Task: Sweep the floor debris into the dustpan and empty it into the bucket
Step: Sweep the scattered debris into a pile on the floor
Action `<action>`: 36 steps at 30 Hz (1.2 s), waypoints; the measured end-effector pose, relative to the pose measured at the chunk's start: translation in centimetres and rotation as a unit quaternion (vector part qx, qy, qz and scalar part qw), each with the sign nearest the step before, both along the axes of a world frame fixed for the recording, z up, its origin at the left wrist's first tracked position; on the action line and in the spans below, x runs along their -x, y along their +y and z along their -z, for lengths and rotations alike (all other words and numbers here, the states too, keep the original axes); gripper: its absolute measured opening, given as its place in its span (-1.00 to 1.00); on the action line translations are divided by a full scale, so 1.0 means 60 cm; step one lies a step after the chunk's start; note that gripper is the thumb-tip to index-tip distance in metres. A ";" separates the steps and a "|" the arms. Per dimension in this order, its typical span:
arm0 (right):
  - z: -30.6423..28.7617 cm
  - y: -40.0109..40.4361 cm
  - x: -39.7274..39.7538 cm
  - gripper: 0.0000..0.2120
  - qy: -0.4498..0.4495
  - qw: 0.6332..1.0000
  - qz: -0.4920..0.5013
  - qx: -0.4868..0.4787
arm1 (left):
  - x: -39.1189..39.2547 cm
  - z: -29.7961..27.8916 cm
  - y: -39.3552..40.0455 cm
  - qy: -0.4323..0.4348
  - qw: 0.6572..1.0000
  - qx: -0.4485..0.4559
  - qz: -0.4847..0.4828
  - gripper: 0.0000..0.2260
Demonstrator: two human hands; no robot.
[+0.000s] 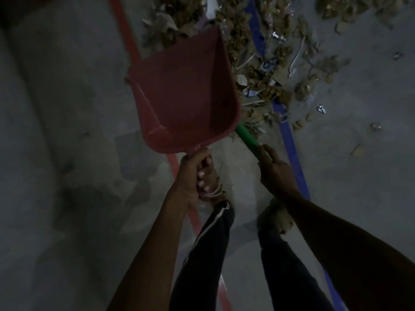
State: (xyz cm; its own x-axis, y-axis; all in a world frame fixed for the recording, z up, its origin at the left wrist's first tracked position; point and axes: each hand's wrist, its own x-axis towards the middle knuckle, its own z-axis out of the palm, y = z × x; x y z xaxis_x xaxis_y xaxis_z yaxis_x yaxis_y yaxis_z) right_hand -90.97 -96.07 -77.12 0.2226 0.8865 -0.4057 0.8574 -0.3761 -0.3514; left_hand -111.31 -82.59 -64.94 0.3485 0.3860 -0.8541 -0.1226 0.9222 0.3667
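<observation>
Two bare hands work the sweep: left hand [197, 176], fingers [203, 175] closed round the handle of an empty red plastic dustpan [182, 95], mouth aimed ahead at dry leaf debris [265, 70]; right hand [272, 163] grips a green broom handle [246, 135] just beside it.

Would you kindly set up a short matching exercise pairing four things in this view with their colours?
Things:
1. dustpan, held in the left hand
2. broom handle, held in the right hand
3. floor line under the debris, on the right
4. trousers

Colours:
A. blue
B. dark with a white side stripe
C. red
D. green

Pairs: 1-C, 2-D, 3-A, 4-B
</observation>
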 end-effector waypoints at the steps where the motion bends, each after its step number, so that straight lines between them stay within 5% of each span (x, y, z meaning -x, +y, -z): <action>1: 0.003 0.000 0.016 -0.40 -0.001 1.000 0.011 -0.002 | 0.007 0.003 0.002 0.002 1.000 -0.008 0.017 -0.63; 9: -0.006 -0.059 0.104 -0.29 -0.035 0.999 0.033 0.003 | 0.041 0.014 -0.017 -0.004 0.999 -0.021 0.049 -0.62; 16: -0.046 -0.155 0.174 -0.32 -0.096 0.977 0.189 0.025 | 0.127 -0.017 -0.046 -0.003 0.999 -0.025 0.046 -0.62; 22: -0.082 -0.199 0.285 -0.46 -0.073 0.887 0.456 -0.015 | 0.247 -0.036 -0.090 0.045 0.993 -0.033 0.100 -0.64; 25: -0.052 -0.207 0.322 -0.58 -0.033 0.821 0.568 0.050 | 0.289 -0.009 -0.106 0.069 0.989 -0.026 0.129 -0.63; 28: -0.010 -0.222 0.340 -0.69 0.004 0.817 0.563 0.125 | 0.305 0.024 -0.120 0.081 0.986 -0.021 0.143 -0.66; 31: 0.030 -0.235 0.364 -0.57 0.032 0.807 0.563 0.175 | 0.308 0.049 -0.134 0.086 0.985 -0.029 0.149 -0.67; 36: 0.071 -0.210 0.439 -0.46 0.065 0.816 0.563 0.117 | 0.319 0.111 -0.127 0.095 0.980 -0.015 0.176 -0.68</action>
State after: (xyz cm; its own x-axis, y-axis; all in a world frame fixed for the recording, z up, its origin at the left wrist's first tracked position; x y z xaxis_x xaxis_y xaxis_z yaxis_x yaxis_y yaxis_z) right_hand -117.33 -108.69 -81.36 0.7840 0.0450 -0.6192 -0.1167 -0.9689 -0.2183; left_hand -130.46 -90.22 -71.62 0.3008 0.2958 -0.9066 0.2735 0.8840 0.3792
